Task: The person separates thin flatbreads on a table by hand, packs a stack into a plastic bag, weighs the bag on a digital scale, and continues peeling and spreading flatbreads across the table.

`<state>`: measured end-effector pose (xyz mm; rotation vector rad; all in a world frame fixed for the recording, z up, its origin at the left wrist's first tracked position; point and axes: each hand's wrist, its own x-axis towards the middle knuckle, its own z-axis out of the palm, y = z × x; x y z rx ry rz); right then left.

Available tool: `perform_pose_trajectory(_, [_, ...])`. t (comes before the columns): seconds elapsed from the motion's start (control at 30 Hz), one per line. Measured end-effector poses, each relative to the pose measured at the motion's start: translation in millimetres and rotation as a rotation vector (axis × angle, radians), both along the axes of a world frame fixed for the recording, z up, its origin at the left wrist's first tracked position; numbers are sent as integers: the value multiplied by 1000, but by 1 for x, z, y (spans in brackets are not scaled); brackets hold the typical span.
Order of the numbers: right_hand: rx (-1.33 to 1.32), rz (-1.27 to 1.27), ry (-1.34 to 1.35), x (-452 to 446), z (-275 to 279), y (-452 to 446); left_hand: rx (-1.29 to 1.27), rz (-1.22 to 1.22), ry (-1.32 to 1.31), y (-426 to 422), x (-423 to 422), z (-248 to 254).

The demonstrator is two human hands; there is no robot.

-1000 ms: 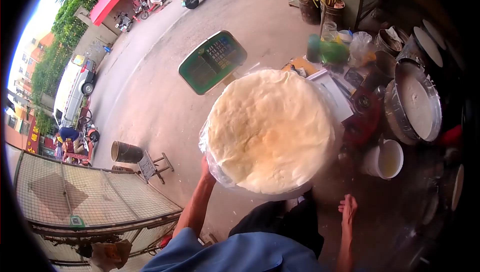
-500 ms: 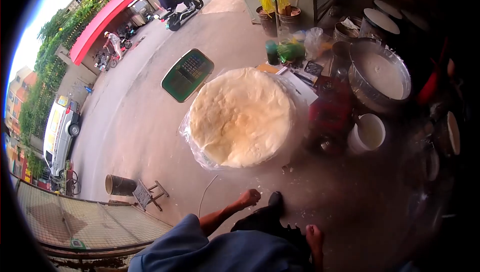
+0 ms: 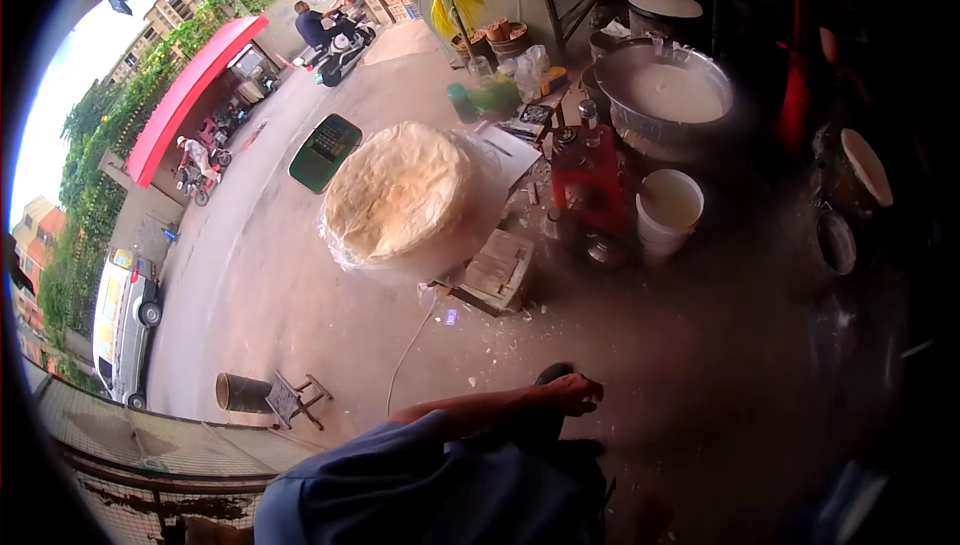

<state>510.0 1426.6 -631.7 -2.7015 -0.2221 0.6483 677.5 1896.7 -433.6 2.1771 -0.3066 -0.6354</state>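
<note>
While open floor (image 3: 600,335) separates the left of the hands (image 3: 575,395) from the flatbread (image 3: 398,190) edge, it hangs half-spread; right, can't tell

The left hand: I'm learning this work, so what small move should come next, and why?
Perhaps a short step toward the white bucket and metal basin, ahead on the right: the left hand hangs across the body, looks empty and touches neither, while the round bread rests on clear plastic with no hand on it.

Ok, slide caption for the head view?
A pale round slab on clear plastic, a green keypad panel beyond it, and the left hand touching neither.
</note>
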Motion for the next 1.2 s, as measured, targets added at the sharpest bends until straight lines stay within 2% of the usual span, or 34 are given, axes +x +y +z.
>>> perform_pose_trajectory(0.07, [109,-222,120,18,53,30,1,-40,-128,-25,2,13])
perform_pose_trajectory(0.1, [166,-323,159,20,74,39,22,-36,-124,-38,8,44])
perform_pose_trajectory(0.13, [204,-410,188,17,90,42,46,-84,14,-40,16,10])
perform_pose_trajectory(0.17, [237,-483,210,9,104,40,-122,-10,25,-52,27,37])
perform_pose_trajectory(0.2, [270,-558,225,6,117,40,37,-44,106,-49,36,17])
perform_pose_trajectory(0.27, [256,-644,121,1,142,43,154,-187,49,-47,57,-14])
perform_pose_trajectory(0.3, [230,-692,66,0,151,48,173,-183,63,-55,68,-22])
perform_pose_trajectory(0.43, [96,-1006,29,-35,197,57,203,-444,196,-86,129,-89])
perform_pose_trajectory(0.47, [186,-1212,83,-51,190,61,180,-481,232,-116,142,-78])
perform_pose_trajectory(0.57, [239,-1492,156,-78,219,67,151,-647,163,-211,176,-68])
perform_pose_trajectory(0.6, [243,-1533,188,-100,191,73,127,-685,163,-245,186,-63])
perform_pose_trajectory(0.7, [259,-1703,76,-120,176,73,9,-722,249,-347,203,-54])
perform_pose_trajectory(0.77, [164,-1751,48,-136,152,69,-22,-726,304,-411,201,-49])
perform_pose_trajectory(0.83, [113,-1807,50,-145,135,50,-46,-719,362,-465,191,-47])
perform_pose_trajectory(0.9, [79,-1825,-88,-155,125,17,-45,-689,480,-509,178,-46])
perform_pose_trajectory(1.0, [92,-1839,-82,-179,111,-48,-12,-697,569,-540,169,-71])
perform_pose_trajectory(1.03, [83,-1887,-9,-181,134,-79,8,-696,588,-549,168,-79])
perform_pose_trajectory(1.1, [90,-1886,-78,-193,160,-138,149,-615,679,-573,160,-77])
perform_pose_trajectory(1.2, [18,-1914,-135,-205,204,-222,257,-620,649,-614,140,-54])
